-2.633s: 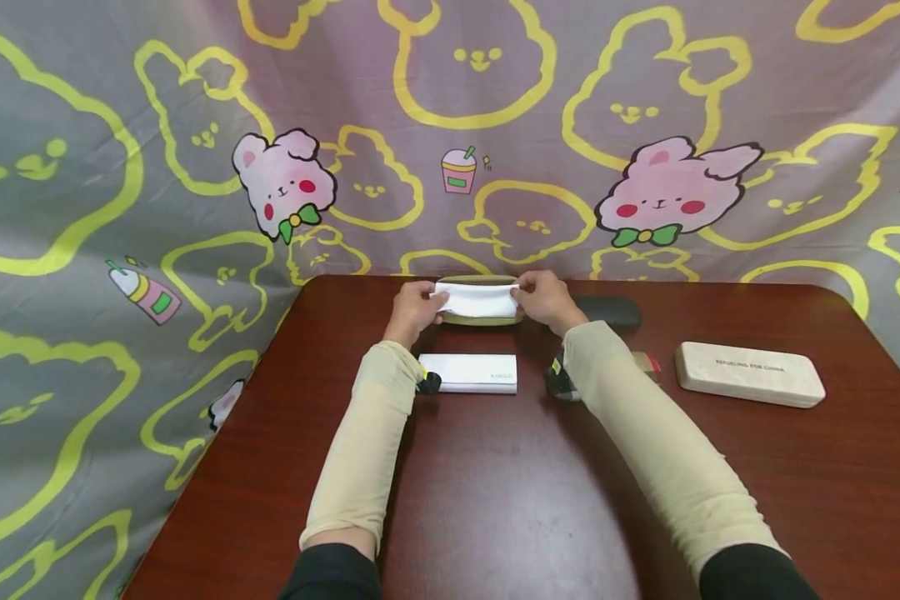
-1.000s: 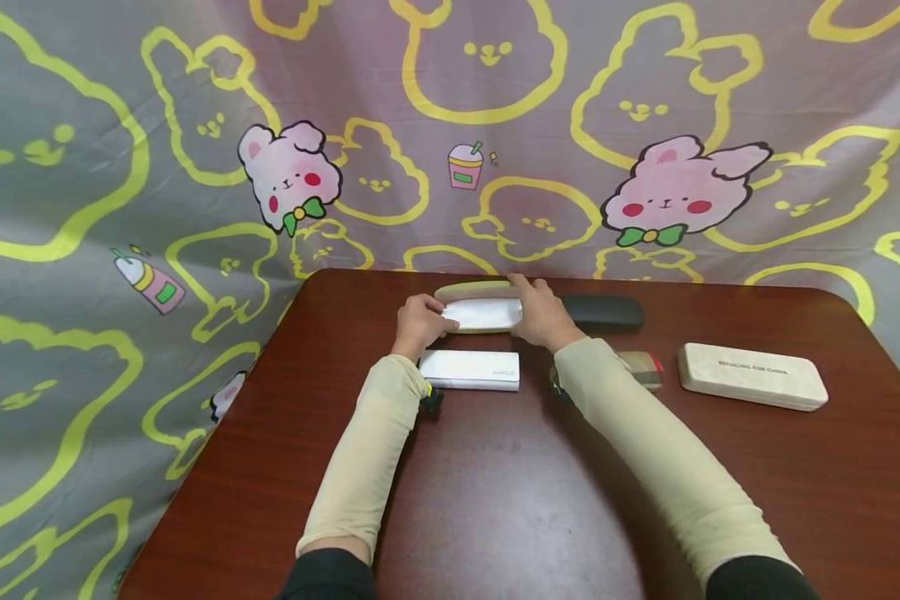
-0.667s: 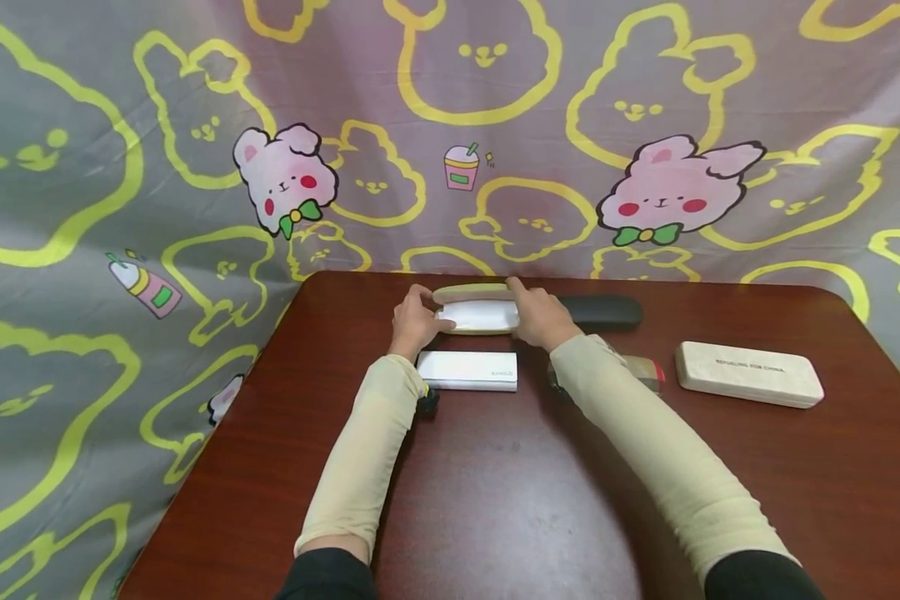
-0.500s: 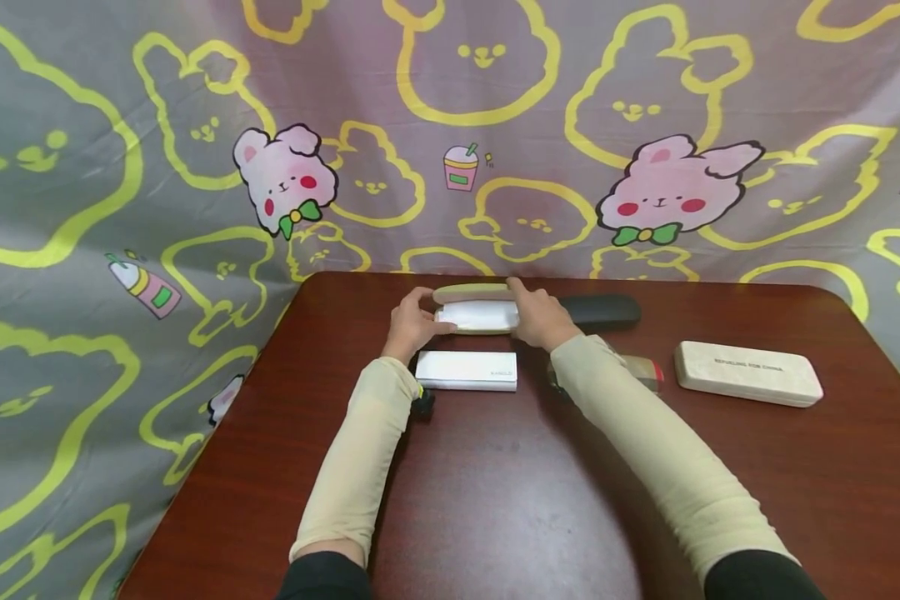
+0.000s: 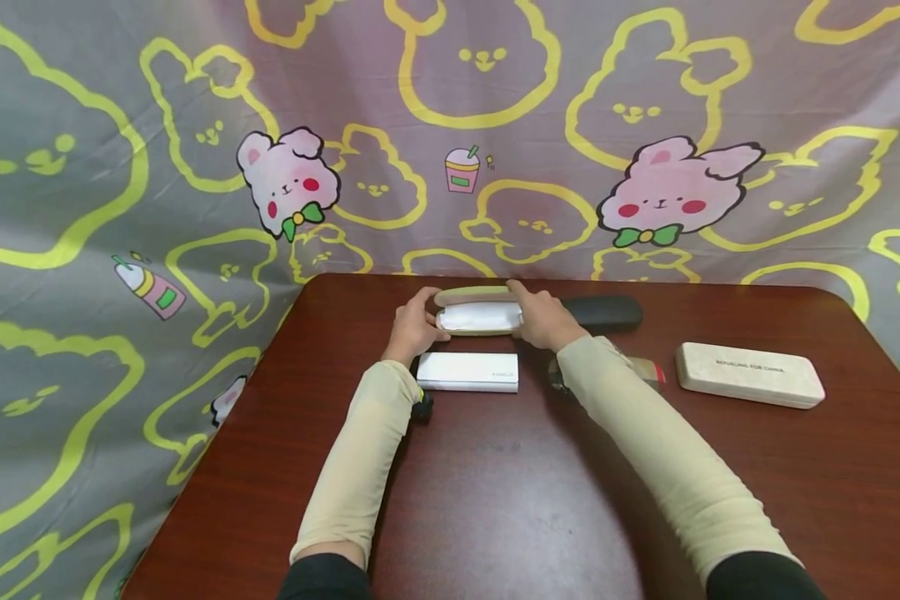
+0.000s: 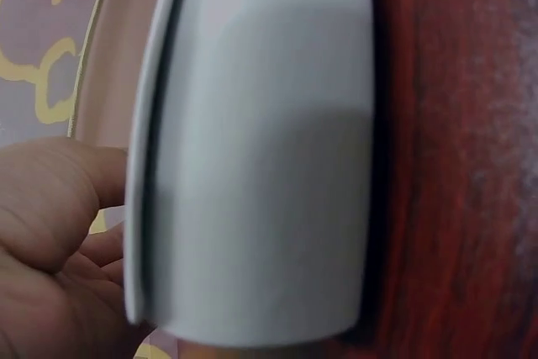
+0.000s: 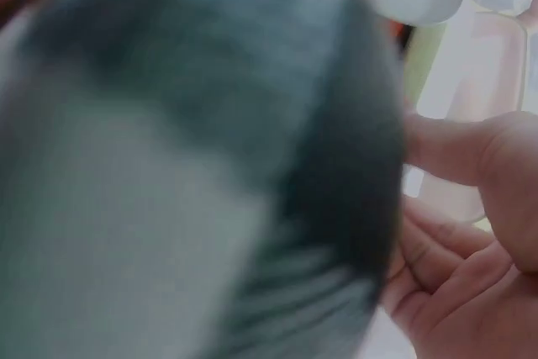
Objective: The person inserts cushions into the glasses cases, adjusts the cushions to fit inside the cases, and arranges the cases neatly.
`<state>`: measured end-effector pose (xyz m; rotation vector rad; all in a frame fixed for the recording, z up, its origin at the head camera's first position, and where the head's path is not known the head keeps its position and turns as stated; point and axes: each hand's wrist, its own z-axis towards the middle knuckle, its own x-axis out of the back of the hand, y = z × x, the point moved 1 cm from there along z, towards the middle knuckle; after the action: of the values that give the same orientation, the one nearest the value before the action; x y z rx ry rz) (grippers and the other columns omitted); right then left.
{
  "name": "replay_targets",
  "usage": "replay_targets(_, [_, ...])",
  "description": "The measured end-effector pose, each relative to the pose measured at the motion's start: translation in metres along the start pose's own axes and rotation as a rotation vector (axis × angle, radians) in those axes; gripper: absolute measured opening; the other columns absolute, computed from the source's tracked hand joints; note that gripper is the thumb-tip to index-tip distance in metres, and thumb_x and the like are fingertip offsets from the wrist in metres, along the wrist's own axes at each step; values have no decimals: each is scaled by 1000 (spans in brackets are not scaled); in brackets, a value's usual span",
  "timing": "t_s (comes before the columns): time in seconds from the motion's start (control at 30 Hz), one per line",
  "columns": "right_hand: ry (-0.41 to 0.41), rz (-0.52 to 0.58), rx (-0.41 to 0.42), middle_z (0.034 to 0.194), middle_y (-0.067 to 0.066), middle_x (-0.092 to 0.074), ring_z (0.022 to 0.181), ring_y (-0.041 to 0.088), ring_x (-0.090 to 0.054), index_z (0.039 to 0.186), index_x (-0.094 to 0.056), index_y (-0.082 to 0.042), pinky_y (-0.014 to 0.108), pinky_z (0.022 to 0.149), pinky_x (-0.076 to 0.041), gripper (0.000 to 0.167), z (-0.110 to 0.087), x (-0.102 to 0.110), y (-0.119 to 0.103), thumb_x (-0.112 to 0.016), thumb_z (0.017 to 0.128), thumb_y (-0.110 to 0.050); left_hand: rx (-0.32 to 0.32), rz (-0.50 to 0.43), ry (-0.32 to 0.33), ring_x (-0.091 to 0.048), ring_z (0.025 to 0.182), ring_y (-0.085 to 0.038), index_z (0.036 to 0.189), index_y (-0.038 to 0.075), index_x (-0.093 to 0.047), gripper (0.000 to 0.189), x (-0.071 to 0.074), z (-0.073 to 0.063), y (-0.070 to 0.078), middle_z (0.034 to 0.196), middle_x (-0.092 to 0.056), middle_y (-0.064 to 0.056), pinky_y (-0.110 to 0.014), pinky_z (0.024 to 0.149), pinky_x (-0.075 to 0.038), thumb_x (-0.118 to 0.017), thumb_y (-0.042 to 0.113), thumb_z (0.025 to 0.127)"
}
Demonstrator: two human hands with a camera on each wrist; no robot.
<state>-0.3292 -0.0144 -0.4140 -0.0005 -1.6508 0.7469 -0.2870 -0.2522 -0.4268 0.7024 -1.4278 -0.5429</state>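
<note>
A yellow-green glasses case stands open at the back of the table, its pinkish-lined lid (image 5: 474, 294) tipped up behind. Folded white cloth (image 5: 482, 316) lies along its lower half. My left hand (image 5: 412, 327) grips the left end, thumb low at the front and fingers behind. At the right end my right hand (image 5: 543, 317) holds the case, the index finger on the lid and the thumb lower down. In the left wrist view a white case (image 6: 269, 157) covers much of the work. A blurred plaid case (image 7: 252, 166) blocks much of the right wrist view.
The white case lies just in front of the open one. To the right are a black case (image 5: 607, 312), the plaid case with a red end, partly under my sleeve, and a cream lettered case (image 5: 750, 375). A patterned curtain (image 5: 495, 150) hangs behind the table.
Both hands earlier held the white cloth stretched above the case; now it lies inside. My hands have shifted to the case's two ends, and my left thumb has come off the cloth.
</note>
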Motion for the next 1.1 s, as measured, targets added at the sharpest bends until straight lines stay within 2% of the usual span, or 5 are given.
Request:
replay_targets(0.27, [-36, -21, 46, 111, 24, -64, 90, 34, -65, 152, -30, -14, 49, 80, -51, 77, 3, 2, 2, -75, 90, -8, -42, 26, 19, -65, 82, -23, 142, 16, -52, 74, 1, 2, -2, 88, -67, -9, -43, 79, -53, -86, 1, 77])
replay_targets(0.5, [-1, -45, 120, 98, 16, -66, 82, 31, -64, 125, -50, -12, 46, 71, -51, 31, 0, -1, 3, -61, 98, -4, -75, 56, 38, -66, 94, -23, 126, 9, -66, 44, 2, 2, -3, 100, -71, -9, -38, 80, -54, -82, 10, 85])
replay_targets(0.57, [10, -47, 129, 96, 14, -66, 81, 30, -64, 119, -53, -12, 45, 71, -52, 23, -1, -2, 3, -58, 99, -2, -85, 74, 39, -66, 94, -24, 123, 8, -69, 39, 2, 2, -2, 101, -71, -9, -38, 80, -53, -81, 11, 86])
replay_targets(0.87, [-17, -69, 107, 107, 17, -68, 96, 34, -67, 123, -55, -11, 49, 79, -53, 31, -3, -3, -2, -66, 95, -2, -62, 68, 46, -66, 93, -23, 114, 7, -72, 36, 1, 1, -4, 99, -72, -8, -37, 79, -54, -86, 8, 80])
replay_targets(1.1, [-12, -96, 108, 108, 18, -68, 96, 36, -67, 124, -56, -11, 50, 79, -53, 34, -4, -2, -3, -69, 94, -2, -64, 86, 56, -67, 94, -24, 110, 7, -73, 35, 3, 1, -3, 97, -73, -8, -38, 80, -54, -88, 8, 78])
